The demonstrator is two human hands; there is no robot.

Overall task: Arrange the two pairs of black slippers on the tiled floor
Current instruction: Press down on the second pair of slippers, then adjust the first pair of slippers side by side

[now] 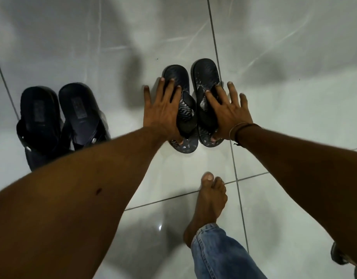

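Left hand [163, 109] and right hand [228, 113] lie flat, fingers spread, on the black rubber thong slippers [190, 109] — likely squaring them side by side on the glossy white tiled floor [294, 117]. The black strapped sandals [58, 121] sit paired, left.

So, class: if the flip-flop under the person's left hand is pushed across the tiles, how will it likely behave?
The flip-flop lies flat on its sole, so it probably slides rather than tips. The glossy tiled floor suggests little resistance. Its thin sole looks light and bendable, so the left hand may flex it.
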